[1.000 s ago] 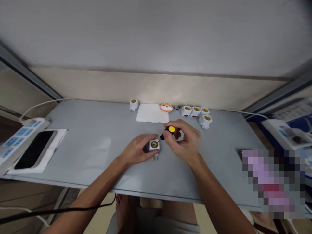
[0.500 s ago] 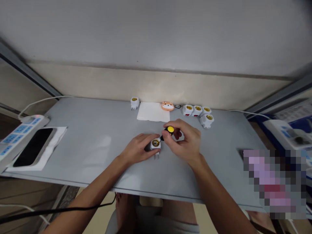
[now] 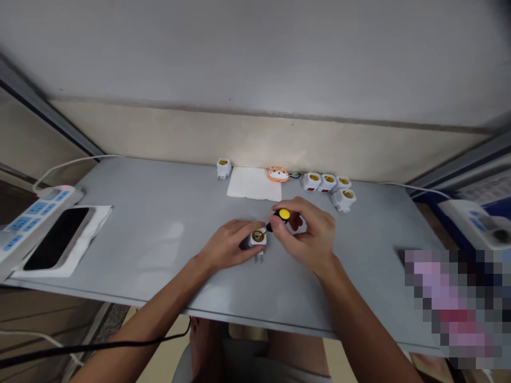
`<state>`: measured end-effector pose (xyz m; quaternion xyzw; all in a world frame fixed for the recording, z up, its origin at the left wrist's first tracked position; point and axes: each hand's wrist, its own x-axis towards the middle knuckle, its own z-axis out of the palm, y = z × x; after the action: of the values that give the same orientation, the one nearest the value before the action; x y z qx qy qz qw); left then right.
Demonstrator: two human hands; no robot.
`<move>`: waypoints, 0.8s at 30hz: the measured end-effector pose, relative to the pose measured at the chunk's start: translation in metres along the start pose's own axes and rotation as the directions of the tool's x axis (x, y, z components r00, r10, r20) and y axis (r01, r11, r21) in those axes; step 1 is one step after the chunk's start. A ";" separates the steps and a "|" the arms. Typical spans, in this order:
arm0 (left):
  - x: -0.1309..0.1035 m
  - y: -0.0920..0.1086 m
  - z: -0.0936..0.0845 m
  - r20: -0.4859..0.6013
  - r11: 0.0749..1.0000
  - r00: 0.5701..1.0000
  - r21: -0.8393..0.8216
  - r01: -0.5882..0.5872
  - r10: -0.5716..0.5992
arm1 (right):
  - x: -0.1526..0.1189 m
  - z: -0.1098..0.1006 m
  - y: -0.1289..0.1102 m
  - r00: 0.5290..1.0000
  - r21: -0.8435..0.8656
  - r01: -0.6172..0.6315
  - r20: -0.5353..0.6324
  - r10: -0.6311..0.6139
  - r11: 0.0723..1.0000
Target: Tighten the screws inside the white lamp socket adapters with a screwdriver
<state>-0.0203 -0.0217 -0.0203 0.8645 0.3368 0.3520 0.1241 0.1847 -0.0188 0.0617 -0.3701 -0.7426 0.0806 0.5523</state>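
Observation:
A white plug-in lamp socket (image 3: 257, 239) with a brass-coloured inside rests on the grey table, its prongs toward me. The thumb and fingers of my left hand (image 3: 231, 244) are closed around its sides. My right hand (image 3: 309, 231) grips a screwdriver (image 3: 282, 215) with a black handle and a yellow end cap. The screwdriver is tilted, and its shaft points down and left into the socket's mouth. Whether the tip touches a screw inside is too small to tell.
White paper (image 3: 251, 185) lies at the back, with an orange animal-faced case (image 3: 278, 174) on its corner. Several more lamp sockets (image 3: 328, 182) stand right of it, and a single socket (image 3: 224, 168) left. A phone (image 3: 59, 239) and a power strip (image 3: 35, 218) occupy the left end.
The whole view has shifted slightly, so everything appears a little farther right. Both hands keep their holds, with the screwdriver still angled into the socket.

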 end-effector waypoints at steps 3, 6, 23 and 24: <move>0.000 0.000 0.000 0.004 1.000 1.000 0.002 -0.008 0.008 | 0.000 0.000 0.000 1.000 -0.007 0.013 -0.001 -0.013 1.000; 0.000 0.000 0.000 -0.001 1.000 1.000 0.012 -0.009 0.009 | 0.000 -0.001 0.000 0.999 -0.005 0.033 -0.002 -0.033 0.999; 0.001 0.002 -0.004 0.045 1.000 0.999 0.017 0.017 -0.018 | 0.001 -0.003 -0.001 1.000 0.045 0.013 0.024 -0.014 0.999; 0.001 0.001 -0.003 0.048 1.000 0.999 0.014 0.019 -0.020 | 0.001 -0.003 -0.001 0.999 0.046 0.017 0.026 -0.019 0.999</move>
<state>-0.0214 -0.0222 -0.0166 0.8703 0.3443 0.3275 0.1299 0.1865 -0.0200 0.0638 -0.3494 -0.7511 0.0976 0.5516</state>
